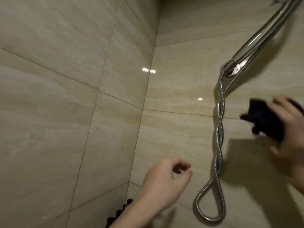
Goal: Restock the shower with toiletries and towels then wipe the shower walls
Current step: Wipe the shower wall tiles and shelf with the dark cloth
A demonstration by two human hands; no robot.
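Observation:
I face a corner of the shower with glossy beige tiled walls (pixel 172 129). My right hand (pixel 291 134) presses a dark cloth (pixel 266 122) flat against the right wall, just right of the hanging hose. My left hand (pixel 166 178) hovers lower, near the corner, fingers loosely curled with nothing in them. The picture is blurred around the right hand.
A chrome shower rail (pixel 263 28) runs up the right wall. A twisted metal hose (pixel 219 129) hangs from its bracket and loops at the bottom. A dark scalloped object (pixel 120 213) shows at the bottom edge beside my left forearm.

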